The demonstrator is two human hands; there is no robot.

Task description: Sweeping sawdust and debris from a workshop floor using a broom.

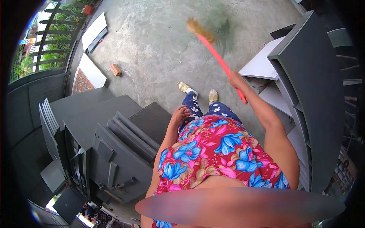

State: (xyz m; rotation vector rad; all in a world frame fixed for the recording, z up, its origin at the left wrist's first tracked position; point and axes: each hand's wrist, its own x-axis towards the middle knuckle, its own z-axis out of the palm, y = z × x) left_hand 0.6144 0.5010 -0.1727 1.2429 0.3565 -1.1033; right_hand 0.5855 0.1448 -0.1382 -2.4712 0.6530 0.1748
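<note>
A broom with a long pink-red handle and tan bristles reaches out ahead of me over the grey concrete floor. Wrapped round its handle near the end is my right hand, the arm stretched forward. The bristles are at the far end, by a darker patch of floor; whether they touch it I cannot tell. My left hand hangs beside my left thigh, holding nothing, its fingers loosely curled and apart.
To the left stand dark grey cabinets and panels, with tools on one. A brick lies on the floor near white boards. On the right, a tall grey cabinet leans beside white panels. A fence borders the far left.
</note>
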